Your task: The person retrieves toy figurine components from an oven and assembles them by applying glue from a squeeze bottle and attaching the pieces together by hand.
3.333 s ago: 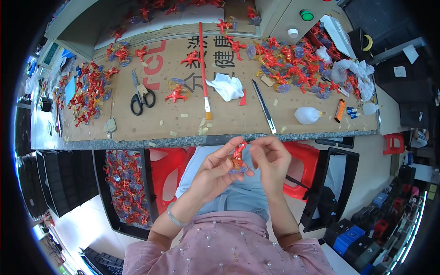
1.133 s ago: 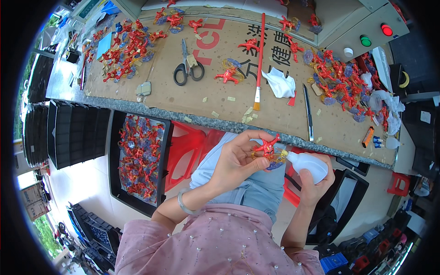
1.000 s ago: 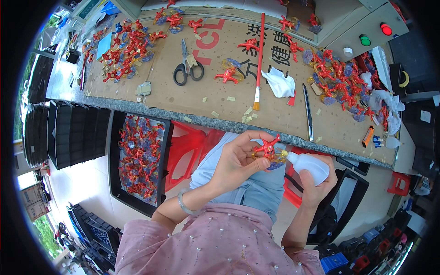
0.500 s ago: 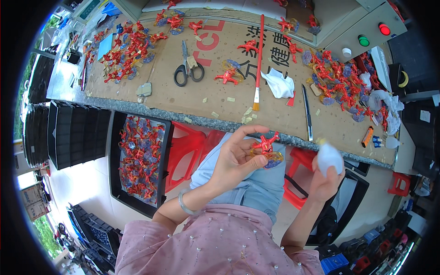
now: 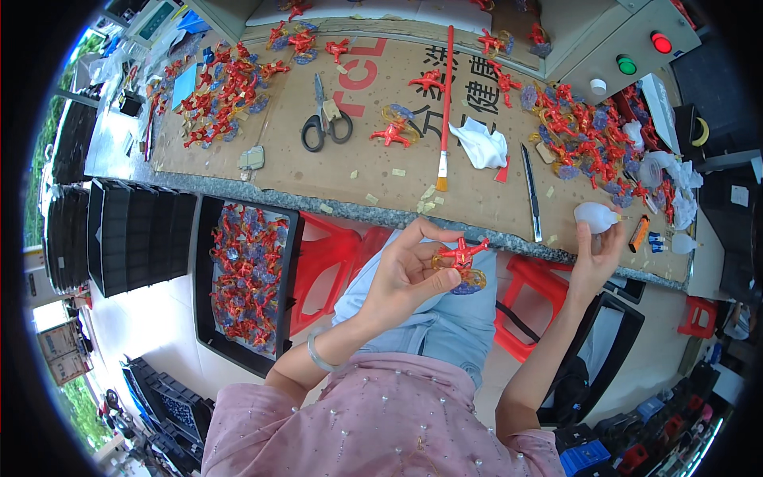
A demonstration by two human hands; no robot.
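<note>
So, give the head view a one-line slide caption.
Left grip holding a red figurine, right grip at a white bottle, cardboard-covered bench ahead.

A dusty pink top point(image 5: 358, 433), dotted with small, round, pearl-like beads point(image 5: 376, 410), has 2 loose, short sleeves point(image 5: 250, 405). Below are light blue jeans point(image 5: 437, 330). 1 smooth, pale bangle point(image 5: 313, 350) circles the left wrist point(image 5: 334, 347).

Red stools point(image 5: 327, 254) on pale floor point(image 5: 163, 326)
</note>
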